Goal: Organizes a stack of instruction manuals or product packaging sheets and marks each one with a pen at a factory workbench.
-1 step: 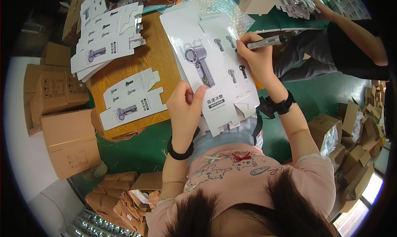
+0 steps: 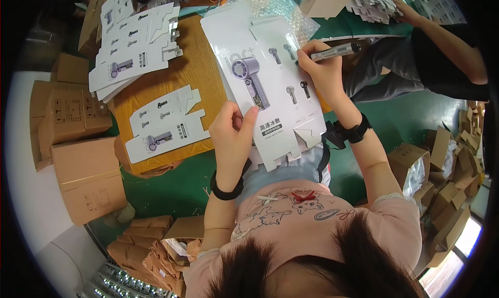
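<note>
Beneath the right hand (image 2: 323, 72), the tip of the marker pen (image 2: 338, 50) was hidden behind the curled fingers, so whether it touched the card could not be told; its grey barrel stuck out to the right, past the knuckles. Part of the flat white carton blank (image 2: 265, 85) was also covered: its lower left corner lay under the left hand (image 2: 232, 137), and its bottom edge was cut off by the person's lap. That left hand was raised with the wrist bent back, a black band around it, thumb pressed on the printed face and fingers wrapped behind the edge, pinching the blank firmly. The right hand, wearing a black watch, was closed tightly around the marker pen at the blank's upper right side, forearm running down toward the lower right. Between the two grips the blank stretched tilted, its picture of a purple-grey handheld dryer just above and right of the left thumb. Left of the left hand, well apart, another printed blank (image 2: 166, 124) lay on a wooden board (image 2: 200, 72), with a stack of blanks (image 2: 135, 41) beyond it. Farther left sat brown cardboard boxes (image 2: 86, 173). Above and right of the right hand, a co-worker's arm (image 2: 442, 35) reached over more white cards, mostly cut off by the rim.
</note>
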The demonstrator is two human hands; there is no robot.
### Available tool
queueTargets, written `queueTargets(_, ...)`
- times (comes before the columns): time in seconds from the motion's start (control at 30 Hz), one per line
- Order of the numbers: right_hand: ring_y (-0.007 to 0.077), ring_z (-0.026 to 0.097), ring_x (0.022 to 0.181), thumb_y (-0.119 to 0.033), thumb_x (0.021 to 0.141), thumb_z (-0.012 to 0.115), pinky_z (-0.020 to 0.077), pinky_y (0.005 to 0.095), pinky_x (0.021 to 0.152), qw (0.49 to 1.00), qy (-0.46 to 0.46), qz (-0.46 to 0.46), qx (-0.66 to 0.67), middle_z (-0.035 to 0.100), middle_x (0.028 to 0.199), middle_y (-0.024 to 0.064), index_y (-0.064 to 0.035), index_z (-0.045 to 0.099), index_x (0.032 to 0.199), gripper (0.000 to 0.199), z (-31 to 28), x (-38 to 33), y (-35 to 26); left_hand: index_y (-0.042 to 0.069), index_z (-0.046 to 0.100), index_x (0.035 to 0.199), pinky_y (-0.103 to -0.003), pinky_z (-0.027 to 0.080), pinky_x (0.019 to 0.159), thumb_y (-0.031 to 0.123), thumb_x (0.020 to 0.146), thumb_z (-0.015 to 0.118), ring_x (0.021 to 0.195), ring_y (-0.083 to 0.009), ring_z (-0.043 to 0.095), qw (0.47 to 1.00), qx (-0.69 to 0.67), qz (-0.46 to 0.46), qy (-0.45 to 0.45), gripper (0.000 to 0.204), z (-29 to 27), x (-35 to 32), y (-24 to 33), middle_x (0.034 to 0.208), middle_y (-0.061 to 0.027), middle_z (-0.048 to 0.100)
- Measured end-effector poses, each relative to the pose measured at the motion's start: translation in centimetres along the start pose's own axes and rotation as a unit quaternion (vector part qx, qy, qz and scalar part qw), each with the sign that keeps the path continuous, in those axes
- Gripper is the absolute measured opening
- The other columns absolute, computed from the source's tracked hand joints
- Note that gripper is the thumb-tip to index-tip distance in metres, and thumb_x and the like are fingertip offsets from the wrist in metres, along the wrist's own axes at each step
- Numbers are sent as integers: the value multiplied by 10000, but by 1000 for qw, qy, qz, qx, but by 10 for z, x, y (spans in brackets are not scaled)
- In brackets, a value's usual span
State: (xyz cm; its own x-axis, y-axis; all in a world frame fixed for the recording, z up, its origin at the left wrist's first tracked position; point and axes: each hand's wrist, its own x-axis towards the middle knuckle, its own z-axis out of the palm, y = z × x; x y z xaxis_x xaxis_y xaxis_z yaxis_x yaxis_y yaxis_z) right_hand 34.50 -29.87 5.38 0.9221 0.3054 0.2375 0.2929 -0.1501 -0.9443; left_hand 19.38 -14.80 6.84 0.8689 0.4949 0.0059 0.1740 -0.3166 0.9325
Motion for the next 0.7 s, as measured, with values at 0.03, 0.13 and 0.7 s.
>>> queueTargets(0.03,42,479,490,-65,759,586,356,164,456,999,9,12,38,516,577,-2,-2,527,690,110,0,-2,-2,31,398,648,-227,289,446,174,754,644,496,-87,331,1000,1,0,0,304,0,1,-2,531,1,359)
queueTargets(0.13,48,492,505,-52,778,571,356,158,463,992,27,37,114,514,611,-6,-4,524,715,92,-3,-11,-13,37,366,628,-220,246,443,154,760,631,504,-69,298,996,-75,9,43,319,0,7,-12,530,19,333)
queueTargets(0.7,58,450,477,-53,704,604,349,201,455,990,-123,-53,-43,533,548,30,18,531,651,116,4,-51,-33,66,319,600,-200,210,480,138,796,586,553,-42,254,975,-204,-2,90,340,3,19,-29,579,52,298)
